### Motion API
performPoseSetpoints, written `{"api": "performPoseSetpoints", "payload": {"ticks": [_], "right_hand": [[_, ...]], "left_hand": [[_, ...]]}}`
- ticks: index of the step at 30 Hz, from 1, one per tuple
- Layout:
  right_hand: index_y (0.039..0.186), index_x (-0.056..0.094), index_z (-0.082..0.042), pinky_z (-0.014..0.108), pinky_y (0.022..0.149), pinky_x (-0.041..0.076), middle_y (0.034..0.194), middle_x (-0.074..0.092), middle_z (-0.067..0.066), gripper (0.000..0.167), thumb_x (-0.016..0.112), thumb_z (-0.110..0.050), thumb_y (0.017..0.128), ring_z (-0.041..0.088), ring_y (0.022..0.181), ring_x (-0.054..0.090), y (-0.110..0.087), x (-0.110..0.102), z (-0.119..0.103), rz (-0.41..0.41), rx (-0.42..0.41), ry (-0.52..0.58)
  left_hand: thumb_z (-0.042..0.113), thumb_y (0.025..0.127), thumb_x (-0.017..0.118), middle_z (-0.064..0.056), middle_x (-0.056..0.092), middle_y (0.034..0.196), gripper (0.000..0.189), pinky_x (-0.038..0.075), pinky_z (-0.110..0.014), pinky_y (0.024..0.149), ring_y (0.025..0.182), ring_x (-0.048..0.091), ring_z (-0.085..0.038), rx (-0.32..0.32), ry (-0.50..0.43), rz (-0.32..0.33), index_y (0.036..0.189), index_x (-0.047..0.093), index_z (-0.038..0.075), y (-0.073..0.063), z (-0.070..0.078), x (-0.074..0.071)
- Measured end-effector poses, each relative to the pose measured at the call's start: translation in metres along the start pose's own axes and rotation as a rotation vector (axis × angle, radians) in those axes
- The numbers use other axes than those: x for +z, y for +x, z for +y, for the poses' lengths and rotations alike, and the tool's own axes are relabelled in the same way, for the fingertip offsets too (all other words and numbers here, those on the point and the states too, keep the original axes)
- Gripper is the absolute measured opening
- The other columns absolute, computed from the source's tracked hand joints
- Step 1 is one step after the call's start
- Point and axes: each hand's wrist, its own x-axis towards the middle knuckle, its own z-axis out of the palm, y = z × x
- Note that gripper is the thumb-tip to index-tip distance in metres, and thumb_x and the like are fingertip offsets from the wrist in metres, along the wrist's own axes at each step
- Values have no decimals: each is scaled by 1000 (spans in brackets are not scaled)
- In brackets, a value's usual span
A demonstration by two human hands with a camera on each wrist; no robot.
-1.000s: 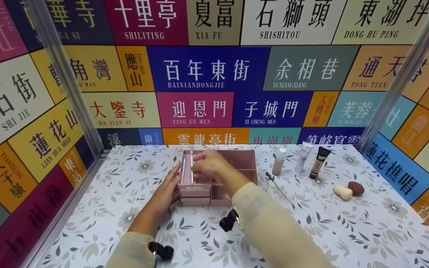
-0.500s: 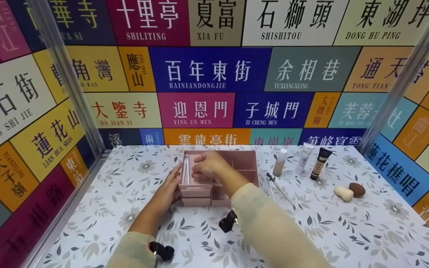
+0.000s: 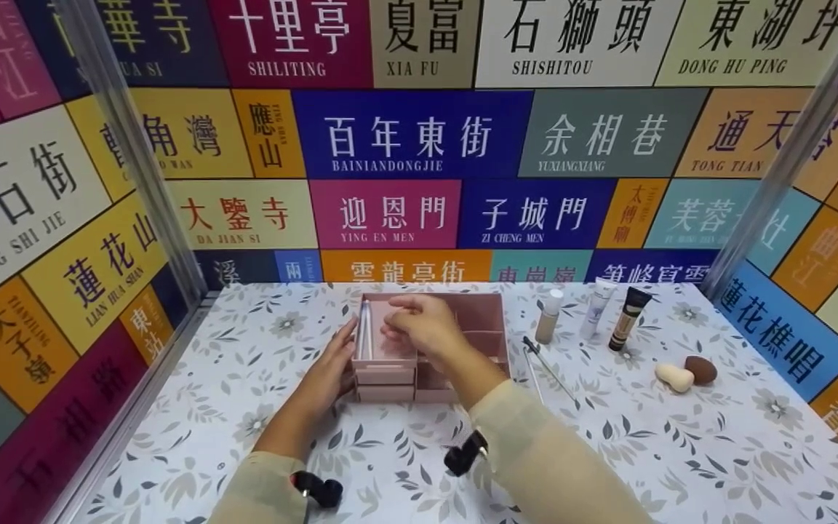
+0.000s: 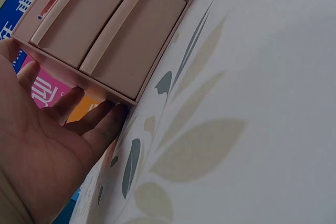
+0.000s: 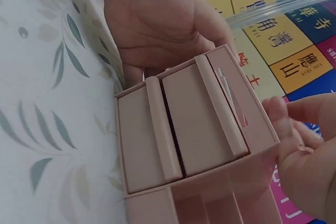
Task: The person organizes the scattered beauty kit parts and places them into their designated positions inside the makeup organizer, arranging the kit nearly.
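A pink desktop organizer (image 3: pixel 481 309) with two small drawers at the front left stands on the table. Thin pale sticks (image 3: pixel 366 331), too small to tell their kind, lie along the left wall of its top left compartment. My left hand (image 3: pixel 326 375) rests its extended fingers against the organizer's left side; in the left wrist view the fingertips touch that wall beside the drawers (image 4: pixel 139 32). Over the top left compartment hovers my right hand (image 3: pixel 426 331), fingers loosely bent and nothing seen between them. The right wrist view has this hand (image 5: pixel 310 156) just off the organizer's upper edge.
Right of the organizer lie two thin rods (image 3: pixel 551 375), dark at the end. Behind them stand a bottle with a white cap (image 3: pixel 547 320), a white tube (image 3: pixel 595 311) and a black-capped tube (image 3: pixel 625 324). Two makeup sponges, cream (image 3: pixel 673 378) and brown (image 3: pixel 700 369), lie farther right.
A pale stick pinched by my right hand was let go by the compartment's left wall. The right hand then drew back slightly to the right. My left hand stayed at the organizer's side.
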Motion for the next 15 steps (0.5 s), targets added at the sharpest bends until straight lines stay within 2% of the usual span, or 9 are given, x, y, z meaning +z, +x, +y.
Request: {"api": "performPoseSetpoints", "payload": {"ticks": [3, 7, 10, 15], "right_hand": [[142, 62, 4, 32, 82, 68, 121, 73, 30, 46, 71, 0, 97, 16, 81, 78, -12, -12, 4, 10, -10, 70], [143, 62, 2, 33, 84, 68, 124, 72, 28, 47, 71, 0, 98, 18, 84, 78, -29, -34, 9, 26, 4, 87], [142, 61, 7, 31, 81, 68, 117, 75, 25, 45, 69, 1, 99, 19, 83, 77, -38, -55, 16, 29, -27, 89], [137, 64, 4, 29, 76, 67, 106, 77, 17, 37, 67, 0, 100, 19, 80, 75, -51, -84, 26, 54, -44, 67]], "left_hand": [[50, 114, 41, -7, 24, 179, 53, 38, -60, 128, 158, 40, -42, 15, 9, -5, 165, 29, 53, -1, 0, 1], [51, 114, 40, -7, 23, 180, 53, 37, -60, 128, 159, 39, -41, 19, 21, -5, 165, 28, 53, -2, 1, 2], [51, 114, 39, -4, 22, 180, 51, 36, -59, 129, 160, 38, -41, 2, 22, 0, 164, 30, 56, -2, 1, 2], [56, 112, 39, 0, 25, 179, 51, 36, -60, 129, 160, 39, -39, -25, 39, 5, 162, 29, 60, 0, 0, 0]]}}
